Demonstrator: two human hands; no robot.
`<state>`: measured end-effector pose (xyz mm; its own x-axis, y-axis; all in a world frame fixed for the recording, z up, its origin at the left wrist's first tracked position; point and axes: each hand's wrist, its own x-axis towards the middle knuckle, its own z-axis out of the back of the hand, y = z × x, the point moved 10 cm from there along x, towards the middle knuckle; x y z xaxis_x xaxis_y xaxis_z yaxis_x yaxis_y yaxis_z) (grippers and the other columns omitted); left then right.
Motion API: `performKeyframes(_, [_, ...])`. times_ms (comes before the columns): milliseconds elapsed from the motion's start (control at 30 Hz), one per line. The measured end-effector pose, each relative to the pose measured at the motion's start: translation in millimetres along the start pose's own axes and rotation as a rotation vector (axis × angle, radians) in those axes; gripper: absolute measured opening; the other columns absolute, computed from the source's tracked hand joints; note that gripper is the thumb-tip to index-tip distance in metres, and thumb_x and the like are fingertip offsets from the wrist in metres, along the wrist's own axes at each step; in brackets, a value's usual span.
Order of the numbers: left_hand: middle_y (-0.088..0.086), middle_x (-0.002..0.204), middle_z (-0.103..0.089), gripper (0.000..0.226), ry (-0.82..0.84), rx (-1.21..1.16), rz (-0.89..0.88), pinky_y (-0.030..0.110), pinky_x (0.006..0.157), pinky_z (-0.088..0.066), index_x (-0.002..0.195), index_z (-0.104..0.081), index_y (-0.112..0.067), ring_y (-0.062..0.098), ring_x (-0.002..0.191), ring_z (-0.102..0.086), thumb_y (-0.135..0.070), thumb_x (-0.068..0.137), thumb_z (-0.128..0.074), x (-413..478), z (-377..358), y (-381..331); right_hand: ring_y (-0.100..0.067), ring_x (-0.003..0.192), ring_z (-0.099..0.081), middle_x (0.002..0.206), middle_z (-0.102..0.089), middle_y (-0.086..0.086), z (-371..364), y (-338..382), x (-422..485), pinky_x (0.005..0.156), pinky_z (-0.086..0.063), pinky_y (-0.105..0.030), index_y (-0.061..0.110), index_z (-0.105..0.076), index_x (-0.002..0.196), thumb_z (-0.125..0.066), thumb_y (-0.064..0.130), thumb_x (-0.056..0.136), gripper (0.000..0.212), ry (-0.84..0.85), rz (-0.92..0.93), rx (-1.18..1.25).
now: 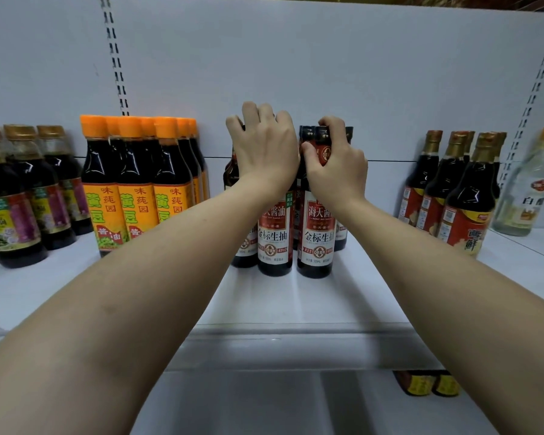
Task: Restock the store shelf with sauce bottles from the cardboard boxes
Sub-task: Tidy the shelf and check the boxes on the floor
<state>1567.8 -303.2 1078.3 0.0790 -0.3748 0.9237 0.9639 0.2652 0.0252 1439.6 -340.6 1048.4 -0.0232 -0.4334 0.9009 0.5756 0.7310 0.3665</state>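
My left hand (264,149) and right hand (338,164), nearly touching, each grip a red-label bottle (316,237) top; I'd slide both back evenly, upright.

slotted upright (115,54), clear vinegar bottle (529,183)

Only the person's two arms show, and both are bare along all of their visible length. The left forearm (132,296) fills the near left of the view. It looks broad at the picture's edge and narrows toward the wrist, and a small faint mark sits on its upper side partway along. The right forearm (453,290) takes up the near right and tapers the same way, with an even surface. The left hand (264,149) shows knuckles and faint tendon ridges on its back. The right hand (336,167) shows a short-cut thumbnail.
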Motion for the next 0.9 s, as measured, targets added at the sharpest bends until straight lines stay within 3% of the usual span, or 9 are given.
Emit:
performKeyframes(200, [0.01,0.092,-0.069,0.019,-0.13,-0.078,0.032,0.049,0.089,-0.046,0.1,-0.066,-0.013,0.036,0.098,-0.061,-0.027,0.088,-0.067,-2,-4,5,-0.03,0.079,-0.061,0.087,-0.068,0.0,-4,-2,1,0.068,-0.037,-0.035,0.017,-0.052,0.133,-0.045,0.037,0.104,0.036,-0.004,0.005,0.033])
performKeyframes(300, [0.009,0.091,-0.071,0.029,-0.143,-0.105,-0.01,0.05,0.09,-0.047,0.096,-0.068,-0.012,0.036,0.098,-0.062,-0.039,0.094,-0.058,-2,0,5,-0.023,0.073,-0.052,0.081,-0.059,0.005,-4,-3,1,0.068,-0.032,-0.033,0.015,-0.052,0.133,-0.043,0.033,0.106,0.034,0.001,0.004,0.035])
performKeyframes(500, [0.014,0.1,-0.071,0.034,-0.109,-0.183,-0.106,0.054,0.093,-0.041,0.101,-0.067,-0.008,0.038,0.103,-0.059,-0.035,0.089,-0.048,-8,5,4,-0.033,0.08,-0.062,0.087,-0.068,-0.003,-8,-6,2,0.07,-0.043,-0.039,0.018,-0.051,0.134,-0.041,0.035,0.103,0.037,0.004,-0.009,0.022])
performKeyframes(667, [0.016,0.093,-0.069,0.026,-0.15,-0.175,-0.117,0.051,0.085,-0.043,0.098,-0.067,-0.01,0.04,0.097,-0.059,-0.032,0.087,-0.056,-8,4,4,-0.028,0.077,-0.057,0.081,-0.06,0.005,-14,-9,4,0.069,-0.04,-0.036,0.018,-0.05,0.135,-0.04,0.036,0.102,0.039,0.011,-0.012,-0.011])
performKeyframes(900, [0.019,0.101,-0.065,0.028,-0.119,-0.136,-0.148,0.052,0.092,-0.042,0.104,-0.064,-0.01,0.043,0.104,-0.057,-0.03,0.09,-0.051,-4,-1,1,-0.027,0.074,-0.057,0.079,-0.059,0.005,-19,-11,5,0.067,-0.039,-0.035,0.018,-0.05,0.136,-0.04,0.036,0.103,0.038,0.005,-0.013,-0.05])
